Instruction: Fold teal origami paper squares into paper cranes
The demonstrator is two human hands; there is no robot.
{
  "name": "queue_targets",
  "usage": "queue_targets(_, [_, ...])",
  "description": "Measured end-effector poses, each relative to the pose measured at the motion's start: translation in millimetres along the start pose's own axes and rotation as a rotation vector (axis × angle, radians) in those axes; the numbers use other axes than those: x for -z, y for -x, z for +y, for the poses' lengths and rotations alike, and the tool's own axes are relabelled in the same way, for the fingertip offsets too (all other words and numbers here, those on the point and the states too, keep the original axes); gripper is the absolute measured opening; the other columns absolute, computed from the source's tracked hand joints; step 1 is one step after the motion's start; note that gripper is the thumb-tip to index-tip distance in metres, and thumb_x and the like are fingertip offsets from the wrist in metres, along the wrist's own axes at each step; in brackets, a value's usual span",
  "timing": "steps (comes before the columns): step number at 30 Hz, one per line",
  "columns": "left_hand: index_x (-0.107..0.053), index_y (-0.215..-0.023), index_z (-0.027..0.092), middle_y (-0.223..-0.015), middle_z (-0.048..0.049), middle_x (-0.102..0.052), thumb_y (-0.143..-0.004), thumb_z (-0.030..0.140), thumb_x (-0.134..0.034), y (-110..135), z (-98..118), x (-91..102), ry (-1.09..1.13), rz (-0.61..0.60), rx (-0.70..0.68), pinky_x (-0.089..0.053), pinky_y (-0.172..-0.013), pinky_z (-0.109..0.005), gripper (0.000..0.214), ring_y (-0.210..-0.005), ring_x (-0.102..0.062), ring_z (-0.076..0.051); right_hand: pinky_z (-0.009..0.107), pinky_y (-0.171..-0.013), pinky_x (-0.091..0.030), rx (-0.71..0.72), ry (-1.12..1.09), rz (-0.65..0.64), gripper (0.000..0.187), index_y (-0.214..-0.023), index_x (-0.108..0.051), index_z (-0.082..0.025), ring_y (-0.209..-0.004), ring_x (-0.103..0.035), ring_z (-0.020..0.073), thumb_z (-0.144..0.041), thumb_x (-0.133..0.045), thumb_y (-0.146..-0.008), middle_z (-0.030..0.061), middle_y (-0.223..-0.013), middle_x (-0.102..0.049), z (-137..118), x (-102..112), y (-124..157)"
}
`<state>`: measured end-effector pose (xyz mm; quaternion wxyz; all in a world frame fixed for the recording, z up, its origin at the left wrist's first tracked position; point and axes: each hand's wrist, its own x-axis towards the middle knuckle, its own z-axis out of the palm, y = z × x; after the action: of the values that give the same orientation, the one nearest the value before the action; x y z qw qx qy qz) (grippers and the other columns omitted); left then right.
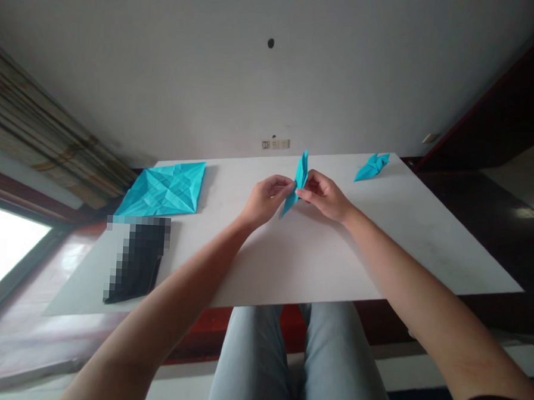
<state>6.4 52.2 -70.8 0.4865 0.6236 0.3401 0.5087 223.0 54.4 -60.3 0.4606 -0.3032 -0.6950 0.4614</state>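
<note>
A narrow folded piece of turquoise paper [300,176] stands upright above the middle of the white table [291,255]. My left hand [267,199] pinches its left side with curled fingers. My right hand [323,194] pinches its right side the same way. Both hands hover just over the tabletop, close together, with the paper between them.
A creased turquoise paper square [164,188] lies flat at the table's far left. A finished folded turquoise figure [372,166] sits at the far right corner. A dark blurred object [135,262] rests near the left front edge. A white wall stands behind; my knees show under the table.
</note>
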Motion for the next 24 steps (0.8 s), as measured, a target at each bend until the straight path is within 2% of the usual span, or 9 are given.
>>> queue_targets(3, [-0.078, -0.106, 0.018, -0.103, -0.0090, -0.084, -0.097, 0.071, -0.086, 3, 9, -0.4, -0.040, -0.014, -0.039, -0.058, -0.094, -0.035, 0.054, -0.101, -0.077, -0.023, 0.030, -0.067, -0.045, -0.010, 0.032, 0.037, 0.055, -0.099, -0.066, -0.026, -0.076, -0.058, 0.0158, -0.072, -0.094, -0.087, -0.0006, -0.090, -0.070, 0, 0, 0])
queue_targets(6, [-0.078, -0.115, 0.019, -0.104, -0.0073, -0.083, -0.097, 0.072, -0.086, 6, 14, 1.8, -0.112, -0.031, -0.042, -0.055, -0.090, -0.032, 0.057, -0.100, -0.075, -0.022, 0.032, -0.070, -0.048, 0.011, 0.091, 0.045, 0.053, -0.108, -0.074, -0.025, -0.076, -0.059, 0.0169, -0.075, -0.086, -0.094, 0.0014, -0.092, -0.073, -2, 1, 1])
queue_targets(10, [-0.081, -0.106, 0.019, -0.097, -0.0053, -0.081, -0.095, 0.068, -0.089, 4, 8, 4.5, -0.177, -0.029, -0.070, -0.052, -0.086, -0.031, 0.052, -0.092, -0.071, -0.020, 0.035, -0.074, -0.051, 0.056, 0.194, 0.082, 0.048, -0.109, -0.076, -0.027, -0.080, -0.062, 0.0191, -0.073, -0.084, -0.097, 0.0035, -0.099, -0.075, -1, 1, 1])
queue_targets(13, [-0.083, -0.101, 0.018, -0.093, -0.0057, -0.080, -0.095, 0.072, -0.086, 1, 2, 4.8, -0.117, -0.041, -0.048, -0.053, -0.082, -0.031, 0.055, -0.089, -0.070, -0.020, 0.033, -0.068, -0.047, 0.109, 0.198, 0.136, 0.046, -0.112, -0.070, -0.030, -0.073, -0.057, 0.0166, -0.070, -0.087, -0.096, 0.0000, -0.097, -0.069, 3, 1, 0])
queue_targets(17, [-0.079, -0.115, 0.018, -0.094, -0.0036, -0.078, -0.086, 0.071, -0.095, 0, -1, 2.4, 0.070, -0.075, 0.031, -0.058, -0.078, -0.030, 0.063, -0.083, -0.072, -0.017, 0.031, -0.063, -0.046, 0.120, 0.132, 0.197, 0.059, -0.124, -0.059, -0.033, -0.069, -0.055, 0.0141, -0.065, -0.095, -0.090, -0.0020, -0.102, -0.067, 4, 2, 0])
queue_targets(21, [-0.062, -0.135, 0.027, -0.093, 0.0033, -0.073, -0.079, 0.059, -0.105, 2, 1, -0.2, 0.182, -0.006, 0.061, -0.060, -0.073, -0.027, 0.078, -0.079, -0.076, -0.015, 0.030, -0.064, -0.047, 0.112, 0.141, 0.188, 0.057, -0.121, -0.061, -0.031, -0.070, -0.055, 0.0130, -0.067, -0.093, -0.090, -0.0011, -0.104, -0.068, 3, 2, 0])
queue_targets(24, [-0.061, -0.126, 0.026, -0.095, 0.0038, -0.072, -0.079, 0.057, -0.106, 2, 1, -0.3, 0.195, 0.003, 0.058, -0.060, -0.072, -0.025, 0.073, -0.079, -0.076, -0.014, 0.029, -0.062, -0.047, 0.093, 0.159, 0.160, 0.053, -0.115, -0.066, -0.029, -0.069, -0.055, 0.0126, -0.069, -0.091, -0.091, -0.0002, -0.105, -0.070, 3, 1, 1])
